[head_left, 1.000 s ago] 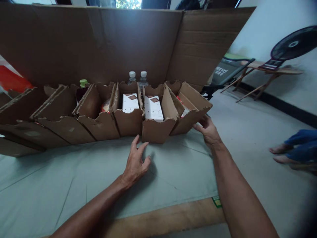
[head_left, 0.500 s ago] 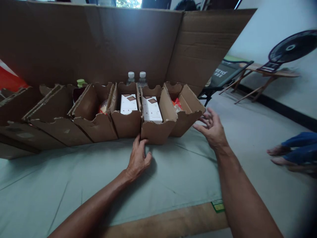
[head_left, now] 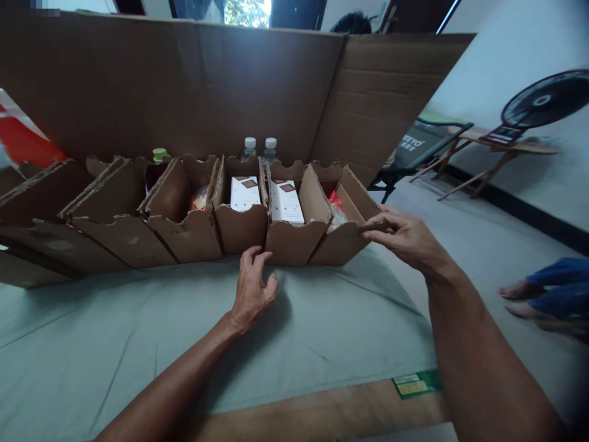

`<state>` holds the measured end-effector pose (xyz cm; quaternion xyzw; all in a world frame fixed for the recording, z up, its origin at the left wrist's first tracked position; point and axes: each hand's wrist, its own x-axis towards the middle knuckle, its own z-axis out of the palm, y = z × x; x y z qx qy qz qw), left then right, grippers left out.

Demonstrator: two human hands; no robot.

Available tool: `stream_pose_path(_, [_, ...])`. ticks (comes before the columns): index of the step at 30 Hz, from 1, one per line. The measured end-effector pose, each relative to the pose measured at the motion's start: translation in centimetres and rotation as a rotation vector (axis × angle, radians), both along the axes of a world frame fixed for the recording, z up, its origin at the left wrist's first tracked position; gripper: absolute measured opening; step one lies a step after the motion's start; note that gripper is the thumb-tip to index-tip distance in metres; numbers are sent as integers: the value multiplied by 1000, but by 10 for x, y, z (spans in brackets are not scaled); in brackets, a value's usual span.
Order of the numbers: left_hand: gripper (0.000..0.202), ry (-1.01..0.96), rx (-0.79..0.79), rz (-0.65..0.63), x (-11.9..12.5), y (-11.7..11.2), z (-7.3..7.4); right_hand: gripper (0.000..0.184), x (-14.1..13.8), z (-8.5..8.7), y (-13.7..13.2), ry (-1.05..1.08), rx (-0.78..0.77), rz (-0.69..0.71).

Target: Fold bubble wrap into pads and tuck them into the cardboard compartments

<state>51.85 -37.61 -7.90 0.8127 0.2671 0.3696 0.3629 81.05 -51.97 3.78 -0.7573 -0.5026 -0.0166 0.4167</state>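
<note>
My right hand (head_left: 398,236) pinches the front right corner of the rightmost cardboard bin (head_left: 343,244), thumb outside and fingers over the rim. Inside that bin lies a red and clear packet (head_left: 337,207). My left hand (head_left: 252,285) rests low over the cloth with its fingers apart, just in front of the bins, holding nothing. Closest to it are a cardboard bin (head_left: 294,242) with a white box (head_left: 286,202) in it and another bin (head_left: 242,228) with a similar white box (head_left: 245,193).
More cardboard bins (head_left: 186,236) continue leftward in a row. Behind them stand two clear bottles with white caps (head_left: 250,142) and a tall cardboard panel (head_left: 257,86). Green cloth (head_left: 193,331) covers the table. To the right are a fan (head_left: 543,101) and a person's feet (head_left: 519,298).
My right hand has closed on the rightmost bin's corner, and that bin has come forward, nearly level with its neighbour. My left hand has drawn slightly away from the bins.
</note>
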Motion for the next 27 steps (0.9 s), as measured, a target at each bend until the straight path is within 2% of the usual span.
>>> stream_pose_path(4, [49, -68, 29, 2, 5, 0, 1, 31, -7, -5, -11, 42, 6, 37])
stream_pose_path(10, [48, -84, 12, -6, 27, -5, 0, 25, -17, -6, -3, 60, 31, 5])
stream_pose_path(14, [54, 1, -15, -13, 41, -3, 11, 23, -14, -10, 7, 33, 45, -52])
stream_pose_path(17, [57, 89, 16, 10, 41, -4, 20, 24, -12, -13, 10, -12, 29, -100])
stream_pose_path(19, [60, 131, 69, 9, 28, -8, 22, 35, -20, -13, 6, -94, 56, -147])
stream_pose_path(21, [58, 147, 125, -34, 3, -14, 19, 48, -39, -9, 1, -246, 156, -253])
stream_pose_path(23, [51, 153, 156, -102, -29, -24, 11, 44, -71, -1, -1, -373, 302, -364])
stream_pose_path(24, [47, 156, 153, -125, -45, -30, 7, 38, -90, 4, 2, -389, 345, -370])
stream_pose_path(25, [44, 159, 142, -139, -60, -36, 3, 31, -111, 9, 8, -362, 350, -325])
stream_pose_path(27, [41, 149, 119, -152, -86, -47, -3, 30, -151, 18, 32, -268, 223, -111])
